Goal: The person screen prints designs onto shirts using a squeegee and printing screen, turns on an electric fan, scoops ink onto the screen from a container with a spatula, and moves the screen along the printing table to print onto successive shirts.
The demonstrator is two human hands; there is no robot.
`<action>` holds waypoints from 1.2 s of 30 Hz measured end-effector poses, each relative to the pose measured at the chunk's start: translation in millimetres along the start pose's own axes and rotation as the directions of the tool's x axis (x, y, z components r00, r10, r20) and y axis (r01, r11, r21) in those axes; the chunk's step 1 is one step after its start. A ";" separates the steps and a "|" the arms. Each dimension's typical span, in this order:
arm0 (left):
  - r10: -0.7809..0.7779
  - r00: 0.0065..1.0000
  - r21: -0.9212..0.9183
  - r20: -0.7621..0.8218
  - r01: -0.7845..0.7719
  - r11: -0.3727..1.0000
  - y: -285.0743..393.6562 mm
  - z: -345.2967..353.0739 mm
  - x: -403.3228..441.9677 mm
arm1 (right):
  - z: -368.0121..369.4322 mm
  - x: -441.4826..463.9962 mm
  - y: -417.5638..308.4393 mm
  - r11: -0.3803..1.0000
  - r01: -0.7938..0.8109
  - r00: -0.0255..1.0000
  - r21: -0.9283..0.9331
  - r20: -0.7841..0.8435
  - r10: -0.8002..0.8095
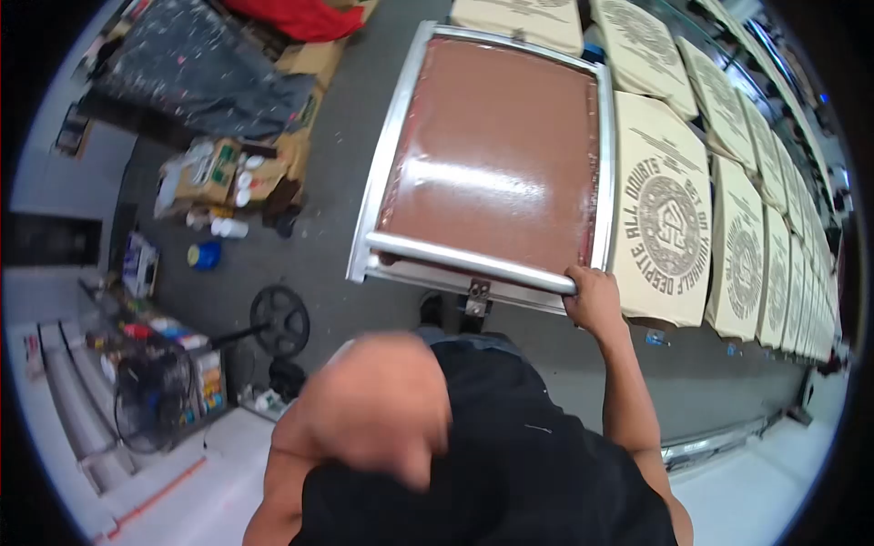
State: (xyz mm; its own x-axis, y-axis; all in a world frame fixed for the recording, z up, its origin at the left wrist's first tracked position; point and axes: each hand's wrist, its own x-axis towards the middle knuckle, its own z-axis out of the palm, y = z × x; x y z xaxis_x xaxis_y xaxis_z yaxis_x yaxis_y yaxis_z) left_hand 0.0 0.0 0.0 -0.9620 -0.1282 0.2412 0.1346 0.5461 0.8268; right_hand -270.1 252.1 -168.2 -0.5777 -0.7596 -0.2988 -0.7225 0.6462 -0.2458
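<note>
Where the right hand (pixel 596 298) closes: round silver bar (pixel 469 262) on the brown-sheeted rectangular metal frame (pixel 499 146), beside cream printed fabric (pixel 667 214)
Left hand (pixel 378 400): blurred, cannot tell its grip
Frame step: seemingly handling; next calls for steadiness

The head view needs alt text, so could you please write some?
A person's right hand holds the near right corner of a brown metal-framed screen; the left hand is blurred. Printed cream fabric pieces lie in rows to the right.

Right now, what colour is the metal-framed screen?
The screen is reddish brown, clearest in the head view.
</note>
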 end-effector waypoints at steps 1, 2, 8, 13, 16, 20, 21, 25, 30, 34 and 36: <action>0.007 0.999 0.001 0.037 -0.007 1.000 -2.4 -8.0 1.9 | 10.8 -5.8 -8.9 0.999 0.005 1.000 0.041 0.002 -0.005; 0.069 0.997 0.358 -0.035 -0.052 0.932 -34.5 -10.0 2.8 | 20.7 -10.7 -17.0 0.997 0.010 1.000 0.082 0.000 -0.010; -0.374 0.864 0.683 0.337 0.050 0.729 -190.8 15.2 32.3 | -5.8 -14.5 -0.9 1.000 0.006 0.990 -0.007 -0.141 -0.007; -0.221 0.940 0.594 0.258 0.025 0.804 -182.0 -9.4 99.9 | -26.8 13.8 25.8 0.988 -0.068 0.998 0.139 0.006 0.068; -0.195 0.956 0.632 0.219 0.013 0.775 -197.5 -22.8 154.1 | -64.0 62.2 44.9 0.990 -0.052 0.998 0.133 -0.039 0.057; -0.141 0.986 0.624 0.087 0.056 0.780 -248.0 -37.0 223.3 | -118.9 163.2 64.4 1.000 0.024 0.992 0.017 -0.122 -0.022; -0.094 0.995 0.621 0.023 0.059 0.781 -266.5 -39.3 242.4 | -128.2 192.5 72.0 1.000 0.029 0.989 0.012 -0.143 -0.027; -0.036 0.996 0.688 -0.079 0.081 0.721 -339.4 -49.7 309.7 | -140.8 300.2 100.0 0.984 0.087 0.963 -0.153 -0.240 -0.122; 0.026 0.981 0.771 -0.194 0.136 0.622 -398.7 -43.2 365.3 | -113.4 388.1 125.2 0.968 0.084 0.866 -0.238 -0.463 -0.189; -0.059 0.988 0.815 -0.141 0.149 0.560 -407.2 -17.8 337.4 | -67.4 384.5 132.2 0.927 0.042 0.923 -0.372 -0.341 -0.178; -0.006 0.990 0.793 -0.141 0.117 0.597 -391.7 -25.2 326.1 | -87.6 359.7 129.9 0.951 0.075 0.919 -0.299 -0.350 -0.183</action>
State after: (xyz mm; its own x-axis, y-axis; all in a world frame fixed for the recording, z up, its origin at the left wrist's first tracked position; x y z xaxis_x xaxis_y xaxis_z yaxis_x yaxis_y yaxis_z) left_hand -360.4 -276.6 -232.4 -0.9196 -0.2472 0.3052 -0.2207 0.9681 0.1191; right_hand -605.0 56.2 -226.8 -0.5315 -0.8419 0.0931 -0.8445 0.5353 0.0196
